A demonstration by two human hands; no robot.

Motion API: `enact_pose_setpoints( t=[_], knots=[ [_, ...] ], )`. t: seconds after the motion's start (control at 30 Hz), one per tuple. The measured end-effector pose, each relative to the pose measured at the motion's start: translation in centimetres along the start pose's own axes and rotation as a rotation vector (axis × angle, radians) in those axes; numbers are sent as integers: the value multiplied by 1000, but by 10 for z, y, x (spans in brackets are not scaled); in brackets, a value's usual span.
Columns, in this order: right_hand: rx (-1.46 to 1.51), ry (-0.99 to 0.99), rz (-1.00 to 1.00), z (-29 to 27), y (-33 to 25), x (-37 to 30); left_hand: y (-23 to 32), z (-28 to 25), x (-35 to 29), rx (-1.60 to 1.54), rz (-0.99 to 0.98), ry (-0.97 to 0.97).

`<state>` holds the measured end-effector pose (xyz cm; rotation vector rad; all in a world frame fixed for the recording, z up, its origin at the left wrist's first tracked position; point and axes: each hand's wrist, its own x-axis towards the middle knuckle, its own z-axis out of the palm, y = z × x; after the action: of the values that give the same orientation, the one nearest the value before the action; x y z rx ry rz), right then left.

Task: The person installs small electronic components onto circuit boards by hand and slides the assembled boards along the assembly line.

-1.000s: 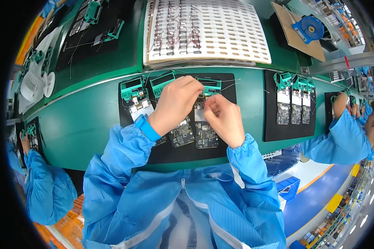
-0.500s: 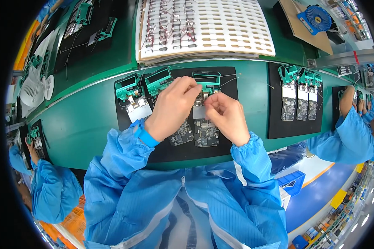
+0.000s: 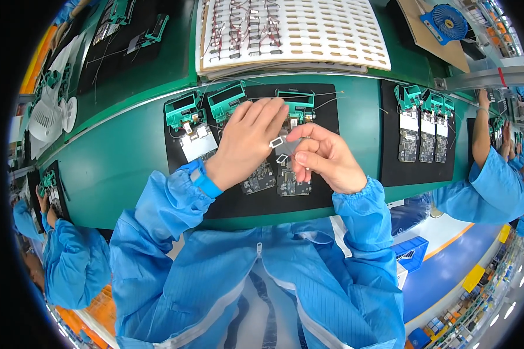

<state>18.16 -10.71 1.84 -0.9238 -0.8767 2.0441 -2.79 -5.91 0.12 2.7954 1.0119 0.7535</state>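
Observation:
My right hand [image 3: 327,160] pinches a small clear film [image 3: 290,150] between thumb and fingers. Two small pale rectangular frames show at its left side. My left hand [image 3: 247,139] is beside it, fingers close together and bent down; what they grip is hidden. One of the little frames lies against the left hand's edge. Beneath both hands are circuit boards [image 3: 294,185] joined to green plastic housings [image 3: 297,100]. Another green housing [image 3: 227,100] stands behind my left hand, and a third unit with a silver plate [image 3: 198,143] lies farther left.
These units lie on a black mat [image 3: 227,206] on the green table [image 3: 122,157]. A white foam tray [image 3: 332,35] with wired parts stands behind. To the right, another black mat [image 3: 393,168] bears several units. Co-workers in blue sleeves [image 3: 477,186] sit at both sides; a blue fan [image 3: 445,24] stands back right.
My right hand has turned and drawn a little right, and the clear film with its small frames now shows between the hands. My left hand has flattened over the units. The view has shifted slightly.

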Motion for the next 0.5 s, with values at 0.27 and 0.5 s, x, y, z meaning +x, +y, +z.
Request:
enact_pose_setpoints(
  t=[0.27,0.5],
  knots=[
    [-61,100,-19,29,17,-3,10,-44,-37,-894,-550,92],
    [-192,66,5,74,32,32,-19,-67,-78,-951,-671,87]
  ],
)
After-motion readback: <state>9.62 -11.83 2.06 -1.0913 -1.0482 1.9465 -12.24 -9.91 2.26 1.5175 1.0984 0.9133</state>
